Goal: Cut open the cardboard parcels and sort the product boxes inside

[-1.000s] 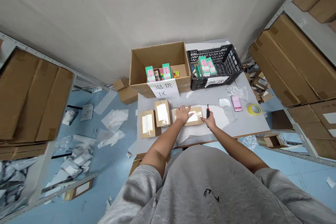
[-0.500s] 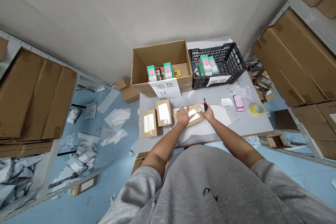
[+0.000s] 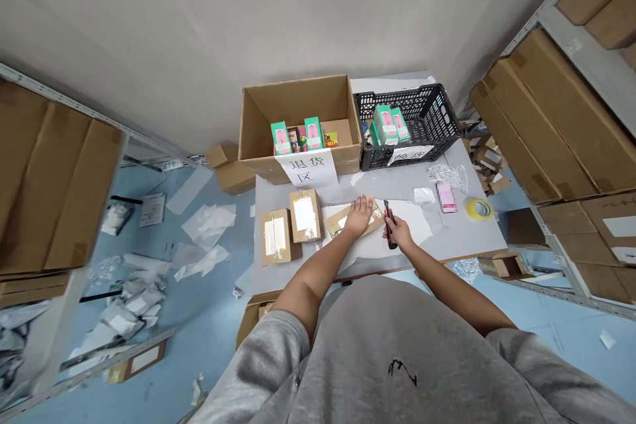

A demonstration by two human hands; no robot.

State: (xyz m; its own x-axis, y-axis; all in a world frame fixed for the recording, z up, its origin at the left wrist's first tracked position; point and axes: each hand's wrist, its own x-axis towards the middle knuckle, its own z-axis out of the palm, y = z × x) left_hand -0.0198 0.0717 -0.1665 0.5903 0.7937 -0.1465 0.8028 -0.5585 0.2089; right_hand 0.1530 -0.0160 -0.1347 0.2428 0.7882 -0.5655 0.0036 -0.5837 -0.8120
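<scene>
My left hand [image 3: 358,216] lies with its fingers spread on a small flat cardboard box [image 3: 338,220] that has a white label and clear tape. Just right of that box, my right hand [image 3: 398,233] holds a black and red utility knife [image 3: 389,225], its tip pointing away from me. White paper [image 3: 419,225] lies under the box and the knife. Two taped small boxes, one upright brown box [image 3: 305,216] and another brown box [image 3: 276,237], stand left of my left hand.
Behind are a large open carton [image 3: 293,99] and a black crate [image 3: 365,158], both holding green-pink packs. At the table's right lie a pink item [image 3: 446,198], bubble wrap [image 3: 450,175] and a yellow tape roll [image 3: 479,209]. Shelves with cartons flank both sides.
My left hand has slid right on the flat box. My right hand has let go of the box's right end, and the knife now lies along its fingers. The view has shifted slightly.
</scene>
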